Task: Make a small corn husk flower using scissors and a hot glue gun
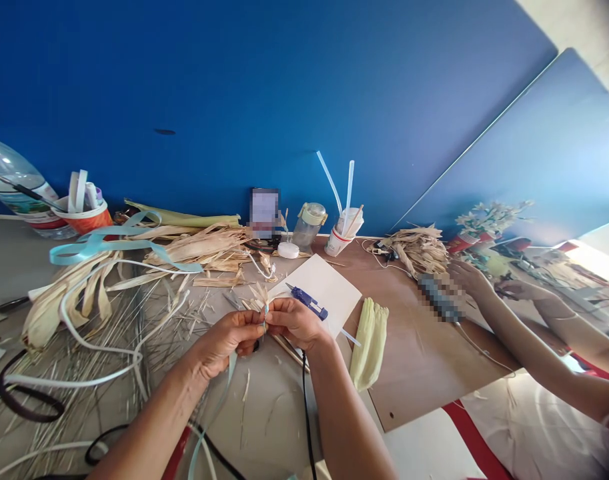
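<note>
Over the desk my left hand point(230, 337) and my right hand point(297, 322) meet, both closed in a pinch. Between their fingertips stands a small corn husk flower point(259, 297), its pale pointed petals fanned upward. A light blue ribbon point(228, 377) shows at its base and trails down from beneath my left hand. Just beyond my right hand, a blue-handled tool point(308, 302) lies on a white sheet point(329, 277). Two pale green husk strips point(369, 343) lie to the right of the sheet. My fingers hide the flower's lower part.
Dried corn husks point(199, 247), thin straws and a white cable point(91, 381) cover the left side. Behind stand a glass jar point(310, 225), a paper cup point(340, 241) and a phone-like screen point(264, 212). At the right, another person's hands point(469, 283) work near a husk bundle point(421, 250).
</note>
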Motion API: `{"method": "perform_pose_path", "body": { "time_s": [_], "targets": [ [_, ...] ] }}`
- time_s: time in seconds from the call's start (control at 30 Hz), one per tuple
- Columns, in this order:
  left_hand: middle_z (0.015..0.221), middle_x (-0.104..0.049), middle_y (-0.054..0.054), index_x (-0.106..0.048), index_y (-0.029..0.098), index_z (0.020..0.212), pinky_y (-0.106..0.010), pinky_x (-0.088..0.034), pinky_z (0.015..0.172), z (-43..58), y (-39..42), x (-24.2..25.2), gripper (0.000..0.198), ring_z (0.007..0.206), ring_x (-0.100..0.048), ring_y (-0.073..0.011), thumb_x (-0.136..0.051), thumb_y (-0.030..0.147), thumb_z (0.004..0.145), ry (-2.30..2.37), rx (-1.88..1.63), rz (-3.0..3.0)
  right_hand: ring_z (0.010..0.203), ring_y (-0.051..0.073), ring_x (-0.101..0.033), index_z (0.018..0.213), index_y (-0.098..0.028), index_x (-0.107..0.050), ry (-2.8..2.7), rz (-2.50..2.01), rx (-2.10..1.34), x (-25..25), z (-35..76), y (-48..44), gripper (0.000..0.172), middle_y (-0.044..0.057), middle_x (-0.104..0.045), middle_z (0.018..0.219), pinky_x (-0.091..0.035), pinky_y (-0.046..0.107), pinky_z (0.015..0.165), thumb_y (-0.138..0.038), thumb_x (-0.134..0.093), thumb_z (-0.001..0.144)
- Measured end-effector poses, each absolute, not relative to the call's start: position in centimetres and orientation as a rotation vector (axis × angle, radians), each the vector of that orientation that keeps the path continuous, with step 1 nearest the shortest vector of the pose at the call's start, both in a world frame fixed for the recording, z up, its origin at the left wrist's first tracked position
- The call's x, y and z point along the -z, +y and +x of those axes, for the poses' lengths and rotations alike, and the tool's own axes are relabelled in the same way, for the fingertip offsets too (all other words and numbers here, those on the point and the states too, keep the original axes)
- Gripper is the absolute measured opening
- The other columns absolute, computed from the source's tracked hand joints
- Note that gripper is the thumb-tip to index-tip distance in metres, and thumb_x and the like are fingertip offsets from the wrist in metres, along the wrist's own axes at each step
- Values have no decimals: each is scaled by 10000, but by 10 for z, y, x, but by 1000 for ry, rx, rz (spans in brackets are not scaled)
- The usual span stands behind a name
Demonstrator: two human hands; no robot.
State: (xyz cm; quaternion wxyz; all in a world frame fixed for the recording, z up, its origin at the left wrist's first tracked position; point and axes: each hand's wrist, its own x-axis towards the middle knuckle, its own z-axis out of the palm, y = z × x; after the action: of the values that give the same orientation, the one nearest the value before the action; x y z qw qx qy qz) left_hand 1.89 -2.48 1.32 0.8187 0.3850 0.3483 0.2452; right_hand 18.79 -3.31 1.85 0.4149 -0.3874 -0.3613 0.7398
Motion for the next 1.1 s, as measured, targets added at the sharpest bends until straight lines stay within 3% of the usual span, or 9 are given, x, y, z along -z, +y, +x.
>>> {"method": "perform_pose_path", "body": {
  "time_s": [0.4, 0.53, 0.63, 0.8, 0.97, 1.1],
  "targets": [
    [490, -260, 126, -568, 168, 777, -220, -123, 465, 16, -24, -10, 360, 474, -124, -53, -832, 345, 608, 675, -428, 762, 496, 58, -338, 664, -125, -642, -980, -932, -1967, -24, 194, -34, 450, -47, -472, 528, -183, 236, 504, -475, -883, 517],
    [487, -253, 123, -517, 178, 686, -226, -110, 451, 17, -25, -14, 430, 463, -125, -48, -839, 446, 586, 679, -427, 794, 509, 60, -334, 652, -133, -616, -1041, -967, -1931, -23, 196, -35, 445, -46, -483, 550, -185, 239, 511, -482, -867, 535],
    [463, -268, 120, -483, 185, 625, -229, -113, 441, 20, -26, -17, 481, 443, -148, -42, -851, 483, 546, 752, -430, 844, 505, 65, -333, 629, -139, -609, -1086, -1012, -1897, -21, 196, -35, 416, -48, -488, 532, -187, 244, 511, -469, -849, 548],
    [468, -368, 96, -563, 157, 669, -223, -132, 438, 23, -26, -15, 441, 420, -231, -40, -849, 465, 536, 862, -455, 910, 472, 66, -337, 571, -154, -578, -1107, -1124, -1803, -18, 195, -33, 374, -61, -467, 472, -176, 241, 489, -428, -834, 555],
    [459, -387, 90, -622, 133, 701, -220, -121, 425, 24, -26, -16, 401, 394, -233, -35, -833, 438, 549, 896, -550, 904, 475, 60, -373, 641, -145, -619, -999, -1125, -1737, -19, 188, -32, 364, -49, -530, 538, -241, 228, 490, -413, -845, 539],
    [479, -444, 71, -590, 147, 647, -208, -175, 422, 22, -22, -21, 377, 410, -307, -47, -827, 424, 551, 973, -781, 874, 497, 80, -437, 827, -155, -652, -921, -1093, -1685, -22, 183, -34, 415, -48, -556, 584, -313, 234, 507, -429, -826, 569]
  ]
}}
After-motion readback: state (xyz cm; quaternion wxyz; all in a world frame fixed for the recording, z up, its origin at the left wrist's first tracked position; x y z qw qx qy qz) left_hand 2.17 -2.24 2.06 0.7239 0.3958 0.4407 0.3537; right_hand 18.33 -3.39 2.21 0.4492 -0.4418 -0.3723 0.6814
